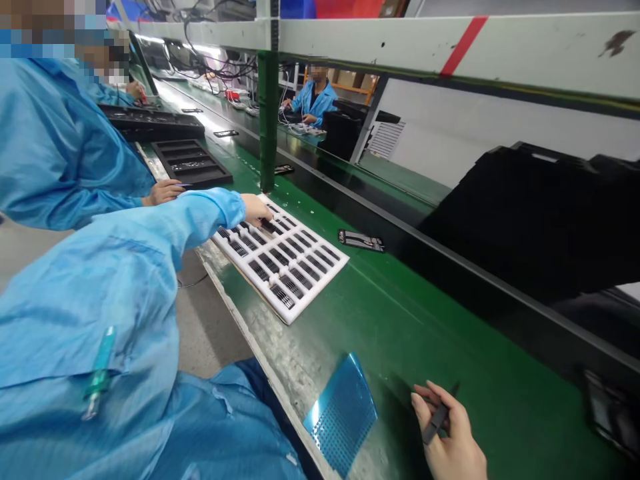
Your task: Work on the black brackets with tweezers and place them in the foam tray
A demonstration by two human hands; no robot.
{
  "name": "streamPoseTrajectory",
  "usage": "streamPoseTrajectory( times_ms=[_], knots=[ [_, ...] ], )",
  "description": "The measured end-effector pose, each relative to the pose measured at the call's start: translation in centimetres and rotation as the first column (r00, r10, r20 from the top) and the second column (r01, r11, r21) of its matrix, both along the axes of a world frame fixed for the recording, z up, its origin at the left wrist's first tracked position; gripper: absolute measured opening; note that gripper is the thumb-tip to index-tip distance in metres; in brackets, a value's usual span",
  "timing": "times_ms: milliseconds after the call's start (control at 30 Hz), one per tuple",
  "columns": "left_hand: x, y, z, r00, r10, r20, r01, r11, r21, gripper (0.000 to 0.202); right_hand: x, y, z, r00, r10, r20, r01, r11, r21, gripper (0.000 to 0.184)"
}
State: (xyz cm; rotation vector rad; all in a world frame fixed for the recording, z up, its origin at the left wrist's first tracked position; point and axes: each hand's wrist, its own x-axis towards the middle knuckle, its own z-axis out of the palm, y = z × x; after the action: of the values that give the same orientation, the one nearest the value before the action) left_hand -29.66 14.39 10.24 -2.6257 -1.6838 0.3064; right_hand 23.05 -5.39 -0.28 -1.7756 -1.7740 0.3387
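Note:
My left hand (257, 210) reaches out at the end of a blue sleeve and rests on the near corner of a white tray (287, 310). The tray holds several rows of small black parts. The fingers are curled down onto the tray, and what they pinch is hidden. My right hand (447, 433) is low at the front over the green belt (425, 320), closed around a pair of black tweezers (439, 417). A shiny blue dotted sheet (343, 413) lies at the belt's near edge, to the left of that hand.
A black phone part (361, 240) lies on the belt beyond the white tray. Black trays (193, 163) sit farther along, where a co-worker's hand (163, 192) rests. A green post (269, 120) stands behind the tray. A black crate (540, 220) sits across the divider at right.

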Motion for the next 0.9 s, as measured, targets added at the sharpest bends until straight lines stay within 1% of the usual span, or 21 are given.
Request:
streamPoseTrajectory(
  times_ms=[67,100,133,167,200,267,367,433,500,533,600,667,733,800,900],
  knots=[
    [0.9,-0.9,1.5,1.0,0.022,0.012,-0.023,0.998,0.051,0.022,0.1,-0.3,0.0,1.0,-0.007,0.005,0.007,1.0,0.026,0.05],
    [2.0,-1.4,2.1,0.999,0.016,0.034,-0.018,0.997,0.069,0.024,0.1,-0.4,0.0,1.0,-0.004,0.0,0.004,0.999,0.038,0.049],
    [3.6,-1.9,2.5,0.995,-0.013,0.104,0.005,0.997,0.075,0.026,0.0,-0.5,0.0,1.0,0.004,-0.008,-0.003,0.999,0.047,0.048],
    [5.8,-2.5,2.6,0.982,-0.057,0.178,0.045,0.996,0.07,0.026,-0.2,-0.5,0.0,1.0,0.016,-0.021,-0.015,0.998,0.055,0.047],
    [8.4,-3.1,2.3,0.966,-0.111,0.234,0.094,0.992,0.081,0.025,-0.5,-0.5,-0.1,0.999,0.03,-0.037,-0.027,0.998,0.063,0.046],
    [14.3,-4.5,1.1,0.94,-0.208,0.271,0.184,0.977,0.111,0.022,-1.0,-0.5,-0.2,0.996,0.061,-0.066,-0.058,0.997,0.054,0.042],
    [23.0,-6.9,-2.0,0.914,-0.309,0.264,0.291,0.951,0.105,0.021,-1.2,-0.6,-0.5,0.992,0.061,-0.107,-0.056,0.997,0.043,0.038],
    [27.4,-8.1,-4.0,0.884,-0.368,0.289,0.361,0.929,0.078,0.018,-1.1,-0.8,-0.7,0.994,0.022,-0.11,-0.017,0.999,0.05,0.037],
    [30.4,-8.5,-5.7,0.856,-0.41,0.316,0.421,0.906,0.035,0.018,-0.8,-1.2,-0.8,0.994,-0.014,-0.111,0.021,0.998,0.056,0.037],
    [31.3,-8.4,-6.3,0.844,-0.424,0.327,0.447,0.894,0.004,0.018,-0.8,-1.4,-0.9,0.993,-0.025,-0.113,0.032,0.998,0.057,0.036],
    [32.3,-7.8,-7.1,0.825,-0.441,0.353,0.492,0.868,-0.066,0.024,-0.7,-1.8,-1.0,0.992,-0.037,-0.117,0.043,0.998,0.053,0.034],
    [32.4,-7.0,-7.5,0.808,-0.446,0.385,0.525,0.841,-0.128,0.031,-0.9,-1.9,-1.1,0.992,-0.039,-0.119,0.044,0.998,0.045,0.032],
    [32.1,-6.5,-7.6,0.792,-0.443,0.419,0.548,0.82,-0.168,0.032,-1.4,-1.8,-1.3,0.993,-0.029,-0.115,0.036,0.997,0.065,0.031],
    [31.8,-6.5,-7.8,0.773,-0.443,0.454,0.568,0.802,-0.185,0.028,-1.9,-1.5,-1.5,0.996,0.026,-0.088,-0.016,0.993,0.114,0.035],
    [31.7,-7.3,-8.3,0.733,-0.454,0.507,0.602,0.779,-0.175,0.025,-2.9,-0.7,-1.9,0.987,0.16,-0.026,-0.154,0.975,0.159,0.042]
  ],
)
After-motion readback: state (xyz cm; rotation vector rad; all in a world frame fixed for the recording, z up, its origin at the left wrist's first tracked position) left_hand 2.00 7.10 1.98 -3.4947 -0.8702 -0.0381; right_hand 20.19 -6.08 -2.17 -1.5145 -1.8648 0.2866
